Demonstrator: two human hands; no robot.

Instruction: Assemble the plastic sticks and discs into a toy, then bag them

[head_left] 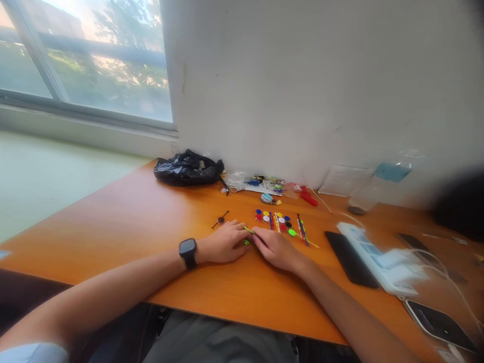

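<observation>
My left hand (227, 243), with a dark watch (188, 250) on its wrist, is closed just above the desk, its fingers curled towards the right hand. My right hand (278, 248) pinches a thin bright green plastic stick (248, 230) that spans the gap between both hands. A small green piece (247, 242) shows below it by the left fingers; whether it belongs to the stick, I cannot tell. Beyond the left hand lies a dark arrow-tipped stick with a round disc (221, 220). Past the right hand are several coloured discs (265, 219) and thin sticks (302, 229).
A black plastic bag (187, 169) and small packets (264, 187) lie along the wall, near a red object (308, 196). At right are a black phone-like slab (350, 258), a white power strip (372, 259) with plugs and cables, and a phone (440, 322).
</observation>
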